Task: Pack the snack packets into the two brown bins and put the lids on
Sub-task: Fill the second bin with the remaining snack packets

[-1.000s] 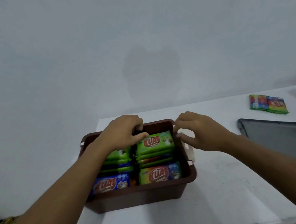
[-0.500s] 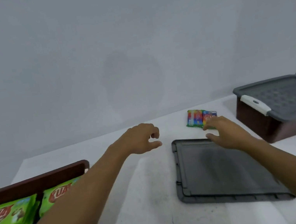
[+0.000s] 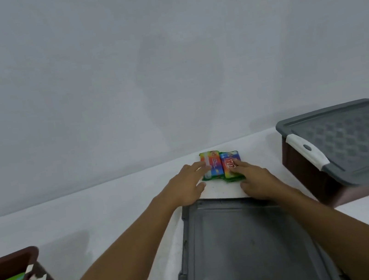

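- Right of loose lid: closed bin, done.
- Left of lid: open bin, packed, unlidded.
- Beyond lid: packets under left hand, right hand; fingers flat, not gripping.

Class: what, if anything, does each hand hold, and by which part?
Nothing is gripped. The left hand and right hand lay straight fingers on top of the snack packets.

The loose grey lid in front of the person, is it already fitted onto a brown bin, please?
No, the grey lid lies flat on the white table, with no bin beneath it.
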{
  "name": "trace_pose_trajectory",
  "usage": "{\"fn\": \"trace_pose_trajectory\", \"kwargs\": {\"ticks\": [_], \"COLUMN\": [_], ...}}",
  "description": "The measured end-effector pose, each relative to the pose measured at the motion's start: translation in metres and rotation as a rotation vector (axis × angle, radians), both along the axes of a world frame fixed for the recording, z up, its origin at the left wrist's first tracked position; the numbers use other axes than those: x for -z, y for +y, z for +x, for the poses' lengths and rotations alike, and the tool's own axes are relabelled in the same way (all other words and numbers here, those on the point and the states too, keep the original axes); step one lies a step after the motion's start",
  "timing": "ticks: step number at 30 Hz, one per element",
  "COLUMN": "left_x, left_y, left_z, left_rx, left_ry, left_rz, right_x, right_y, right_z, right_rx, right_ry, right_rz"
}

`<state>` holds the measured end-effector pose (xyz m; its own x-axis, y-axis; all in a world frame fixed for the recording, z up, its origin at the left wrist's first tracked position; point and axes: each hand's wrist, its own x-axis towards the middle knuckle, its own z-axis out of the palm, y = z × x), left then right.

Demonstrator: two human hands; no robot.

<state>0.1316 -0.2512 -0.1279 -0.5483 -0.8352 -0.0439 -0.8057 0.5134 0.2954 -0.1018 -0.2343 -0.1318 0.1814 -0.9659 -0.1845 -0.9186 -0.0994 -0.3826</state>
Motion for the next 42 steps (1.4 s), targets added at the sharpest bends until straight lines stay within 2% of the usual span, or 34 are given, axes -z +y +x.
{"fn": "trace_pose_trajectory", "kwargs": {"ticks": [3,5,8,12,15,18,20,23,25,29,35,40,42], "left_x": [0.007,0.012,0.015,0.016,0.011,0.001,0.000,0.001,0.000,-0.003,0.003,0.001,0.001], "left_y": [-0.011,-0.016,-0.014,-0.015,-0.024,-0.035,-0.041,-0.042,-0.044,-0.046,-0.046,-0.043,-0.042], "left_z": [-0.007,-0.007,0.001,0.019,0.026,0.039,0.052,0.062,0.065,0.065,0.070,0.072,0.070], "left_rx": [0.014,-0.029,-0.203,-0.381,-0.382,-0.529,-0.578,-0.592,-0.589,-0.578,-0.366,-0.242,-0.260], "left_ry": [-0.084,-0.074,-0.027,-0.039,0.069,0.292,0.328,0.325,0.319,0.248,-0.056,-0.110,-0.111], "left_rz": [0.005,-0.055,-0.172,-0.187,-0.180,-0.078,0.000,0.077,0.094,0.103,0.066,0.066,0.056], "right_x": [0.004,0.005,0.004,0.005,0.009,0.013,0.014,0.015,0.015,0.011,0.008,0.011,0.013], "right_y": [-0.009,-0.016,-0.023,-0.028,-0.029,-0.031,-0.033,-0.034,-0.038,-0.054,-0.065,-0.066,-0.064], "right_z": [-0.004,-0.008,-0.010,-0.003,0.006,0.012,0.016,0.022,0.024,0.021,0.029,0.030,0.030], "right_rx": [0.005,0.017,0.021,0.091,0.136,0.159,0.133,0.045,0.021,0.130,0.116,0.112,0.069], "right_ry": [-0.043,-0.068,-0.059,-0.064,-0.034,-0.085,-0.101,-0.093,-0.154,-0.307,-0.223,-0.207,-0.152], "right_rz": [-0.078,-0.113,-0.143,-0.165,-0.220,-0.223,-0.206,-0.171,-0.180,-0.194,-0.096,-0.085,-0.093]}}
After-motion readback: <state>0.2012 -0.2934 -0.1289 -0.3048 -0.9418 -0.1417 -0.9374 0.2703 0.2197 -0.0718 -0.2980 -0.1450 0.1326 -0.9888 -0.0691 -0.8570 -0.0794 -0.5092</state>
